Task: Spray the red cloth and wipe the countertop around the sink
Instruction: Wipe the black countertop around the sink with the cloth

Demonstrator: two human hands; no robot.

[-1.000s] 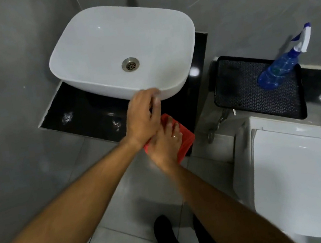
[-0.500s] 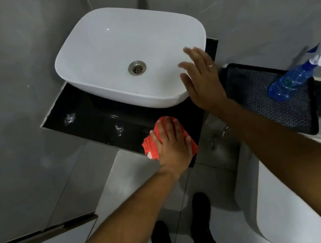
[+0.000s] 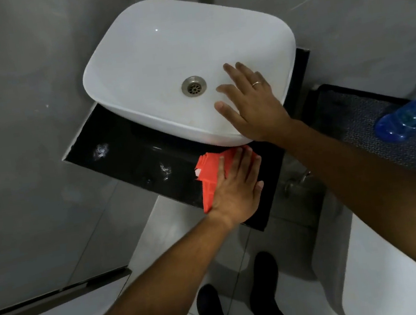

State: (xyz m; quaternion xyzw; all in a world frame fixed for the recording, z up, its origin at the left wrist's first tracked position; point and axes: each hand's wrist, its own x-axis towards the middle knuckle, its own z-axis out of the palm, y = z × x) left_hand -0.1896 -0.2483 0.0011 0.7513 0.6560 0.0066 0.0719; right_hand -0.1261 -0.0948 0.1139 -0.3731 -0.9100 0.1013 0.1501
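A red cloth lies on the glossy black countertop, just in front of the white basin. My left hand presses flat on the cloth with its fingers pointing toward the basin, and it covers most of the cloth. My right hand rests palm down on the basin's front right rim with fingers spread and nothing in it. The blue spray bottle stands on a dark tray at the far right, away from both hands. Wet smears shine on the countertop left of the cloth.
Grey walls close in behind and to the left of the basin. A white toilet sits at the lower right, below the tray. A metal valve sticks out under the counter's right end. My dark shoes stand on the tiled floor.
My right hand has left the cloth, swung right, then come back onto the basin's front right rim. My left hand has taken over the cloth and pushed it closer to the basin.
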